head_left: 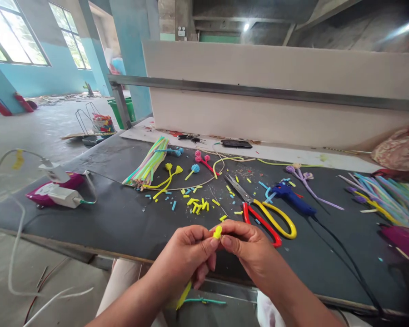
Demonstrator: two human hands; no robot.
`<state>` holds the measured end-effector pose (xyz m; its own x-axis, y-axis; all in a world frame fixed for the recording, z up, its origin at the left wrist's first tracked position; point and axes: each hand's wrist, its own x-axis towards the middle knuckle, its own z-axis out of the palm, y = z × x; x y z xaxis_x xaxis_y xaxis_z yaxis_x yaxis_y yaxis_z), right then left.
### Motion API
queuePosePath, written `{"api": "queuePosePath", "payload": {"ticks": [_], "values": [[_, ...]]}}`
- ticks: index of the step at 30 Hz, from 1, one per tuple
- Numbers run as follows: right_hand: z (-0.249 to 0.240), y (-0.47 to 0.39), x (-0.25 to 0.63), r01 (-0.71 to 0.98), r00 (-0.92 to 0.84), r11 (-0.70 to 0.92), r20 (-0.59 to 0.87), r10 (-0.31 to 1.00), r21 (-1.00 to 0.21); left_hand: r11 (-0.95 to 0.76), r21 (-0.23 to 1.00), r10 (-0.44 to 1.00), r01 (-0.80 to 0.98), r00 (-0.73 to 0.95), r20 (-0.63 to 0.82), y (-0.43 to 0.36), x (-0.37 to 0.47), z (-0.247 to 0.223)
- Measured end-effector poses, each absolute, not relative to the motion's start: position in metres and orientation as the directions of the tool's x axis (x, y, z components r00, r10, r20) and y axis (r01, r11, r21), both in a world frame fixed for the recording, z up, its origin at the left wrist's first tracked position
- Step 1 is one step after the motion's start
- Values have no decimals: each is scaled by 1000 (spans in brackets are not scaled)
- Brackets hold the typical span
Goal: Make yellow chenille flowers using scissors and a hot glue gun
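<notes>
The person's left hand (191, 252) and right hand (248, 240) both pinch a small yellow piece (217, 232), neither clearly nearer. It lies between their fingertips, long axis tilting toward one o'clock; scissors (248, 198) lie beyond, toward two o'clock.

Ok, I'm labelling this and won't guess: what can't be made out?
All in the head view:
- yellow piece: partly covered by fingertips of the left hand and right hand
- yellow strand: blurred; left hand hides whether it joins the piece
- rightmost strips: cut off by the right edge
- white item: cut off by the bottom edge
</notes>
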<state>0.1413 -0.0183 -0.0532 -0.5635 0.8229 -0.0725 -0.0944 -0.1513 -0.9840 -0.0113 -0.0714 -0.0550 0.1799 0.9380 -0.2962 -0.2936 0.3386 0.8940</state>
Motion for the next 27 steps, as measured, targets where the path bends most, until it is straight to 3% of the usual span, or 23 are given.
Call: {"api": "queuePosePath", "payload": {"ticks": [11,27], "values": [[-46,-21,137,-255,-530,-346,-169,831,-903,332,781,932,-530,315,-182,-70,-8,-58],[-48,-25,130,-271,-477,-343,-184,859,-899,276,798,960,-536,199,-198,-70,0,-60]]}}
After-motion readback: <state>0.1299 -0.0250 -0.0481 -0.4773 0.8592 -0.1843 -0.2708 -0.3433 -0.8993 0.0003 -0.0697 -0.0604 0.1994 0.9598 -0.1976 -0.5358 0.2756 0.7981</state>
